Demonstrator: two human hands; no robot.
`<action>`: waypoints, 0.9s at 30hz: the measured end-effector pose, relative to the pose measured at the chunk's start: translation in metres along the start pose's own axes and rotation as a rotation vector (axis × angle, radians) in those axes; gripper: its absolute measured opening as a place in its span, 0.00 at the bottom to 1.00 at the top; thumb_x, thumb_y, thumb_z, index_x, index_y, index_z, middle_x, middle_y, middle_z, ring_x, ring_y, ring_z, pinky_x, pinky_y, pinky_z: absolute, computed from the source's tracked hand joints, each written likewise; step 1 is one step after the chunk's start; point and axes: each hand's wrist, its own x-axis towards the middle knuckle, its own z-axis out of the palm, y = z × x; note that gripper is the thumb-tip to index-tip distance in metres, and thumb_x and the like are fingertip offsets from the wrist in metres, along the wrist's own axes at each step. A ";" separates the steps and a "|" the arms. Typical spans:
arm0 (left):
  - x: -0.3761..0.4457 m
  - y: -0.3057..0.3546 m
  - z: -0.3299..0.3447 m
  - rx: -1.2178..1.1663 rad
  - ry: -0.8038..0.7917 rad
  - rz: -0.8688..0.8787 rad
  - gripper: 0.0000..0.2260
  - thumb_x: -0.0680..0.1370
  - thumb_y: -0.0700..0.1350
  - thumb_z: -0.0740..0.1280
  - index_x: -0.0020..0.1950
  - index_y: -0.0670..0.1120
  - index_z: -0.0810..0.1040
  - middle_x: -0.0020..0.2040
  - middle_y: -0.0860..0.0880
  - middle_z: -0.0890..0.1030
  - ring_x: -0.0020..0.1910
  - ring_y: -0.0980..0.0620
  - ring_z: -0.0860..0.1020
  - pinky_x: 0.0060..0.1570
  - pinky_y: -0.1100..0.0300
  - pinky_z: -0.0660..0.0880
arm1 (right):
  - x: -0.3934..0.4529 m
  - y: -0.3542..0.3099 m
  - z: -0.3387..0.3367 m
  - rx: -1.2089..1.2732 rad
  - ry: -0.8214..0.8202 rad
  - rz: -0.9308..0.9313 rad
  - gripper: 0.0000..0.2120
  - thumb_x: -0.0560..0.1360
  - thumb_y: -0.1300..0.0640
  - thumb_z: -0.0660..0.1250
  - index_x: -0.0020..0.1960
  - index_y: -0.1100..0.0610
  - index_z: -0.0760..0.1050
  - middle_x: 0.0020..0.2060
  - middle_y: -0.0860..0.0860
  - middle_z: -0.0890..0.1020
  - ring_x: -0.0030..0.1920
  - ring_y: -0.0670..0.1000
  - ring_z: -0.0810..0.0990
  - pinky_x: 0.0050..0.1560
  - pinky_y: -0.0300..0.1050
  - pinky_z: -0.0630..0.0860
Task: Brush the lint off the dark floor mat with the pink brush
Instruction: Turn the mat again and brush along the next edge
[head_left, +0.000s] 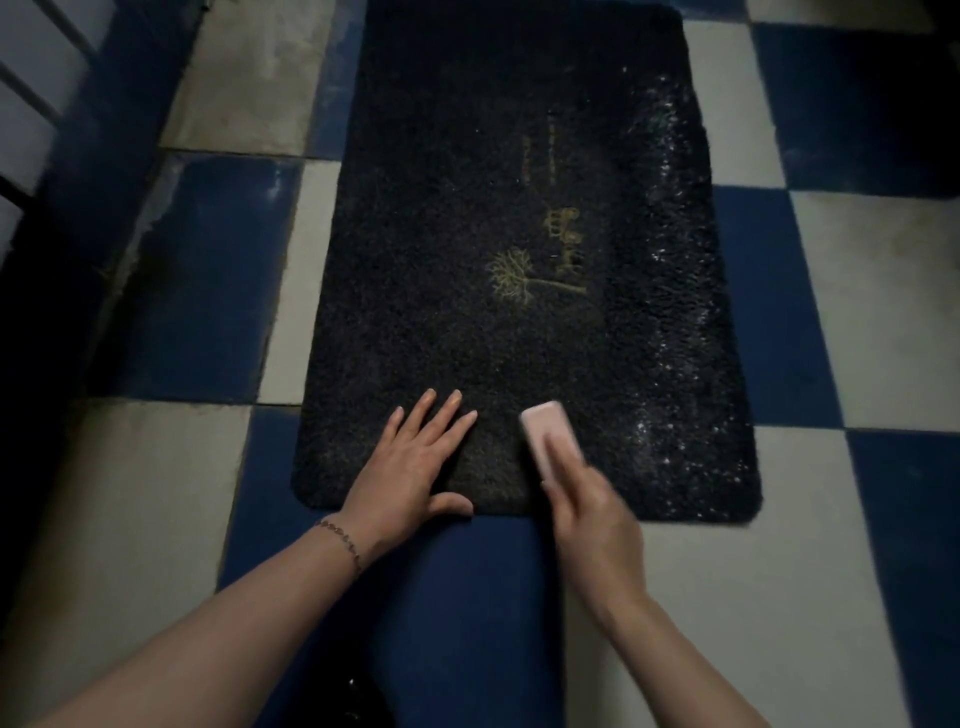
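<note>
Pink is the colour of the brush (549, 435), and the right hand (592, 512) holds it with fingers curled round it. It sits on the near end of the mat (467, 234), at about 6 o'clock on the mat, a bit to the right. The brush and that hand look blurry, so I think they are moving fast. The left hand (410, 467) is just beside it, at about 7 o'clock on the mat. Its fingers are straight and spread wide, and it presses flat on the mat. A thin bracelet (340, 538) is on that wrist.

What could go wrong? The mat could slide or bunch up if the flat hand lifts while the brush pushes. The brush could bump the left fingers, since they are close. Also, lots of white specks (675, 312) sit along the right side, from 2 to 5 o'clock. They could get missed if the brush only works the near end.

The mat is dark and fuzzy, with a gold tree picture (524, 278) near its middle. It lies on a floor (831, 291) of blue and white squares. The room is dim. At 10 o'clock there is a dark blue wall (93, 130).
</note>
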 end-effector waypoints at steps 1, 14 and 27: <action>0.000 0.000 -0.001 0.011 -0.005 0.003 0.45 0.71 0.66 0.66 0.78 0.57 0.41 0.77 0.57 0.36 0.75 0.54 0.32 0.72 0.55 0.31 | 0.008 0.007 -0.006 -0.007 0.034 0.034 0.24 0.77 0.53 0.64 0.69 0.37 0.65 0.49 0.50 0.79 0.46 0.54 0.80 0.42 0.49 0.75; 0.001 0.003 -0.002 0.051 -0.006 -0.004 0.43 0.75 0.60 0.67 0.78 0.55 0.40 0.76 0.55 0.34 0.75 0.51 0.32 0.75 0.49 0.37 | -0.053 -0.009 0.020 -0.086 -0.165 -0.205 0.26 0.73 0.46 0.57 0.71 0.34 0.59 0.39 0.46 0.75 0.34 0.50 0.78 0.29 0.45 0.72; 0.014 0.023 0.000 0.073 -0.058 0.020 0.44 0.74 0.63 0.65 0.78 0.55 0.39 0.75 0.54 0.32 0.74 0.50 0.30 0.72 0.49 0.33 | -0.046 0.016 0.003 -0.031 -0.046 -0.058 0.27 0.75 0.51 0.63 0.70 0.32 0.60 0.49 0.45 0.79 0.43 0.48 0.79 0.38 0.42 0.73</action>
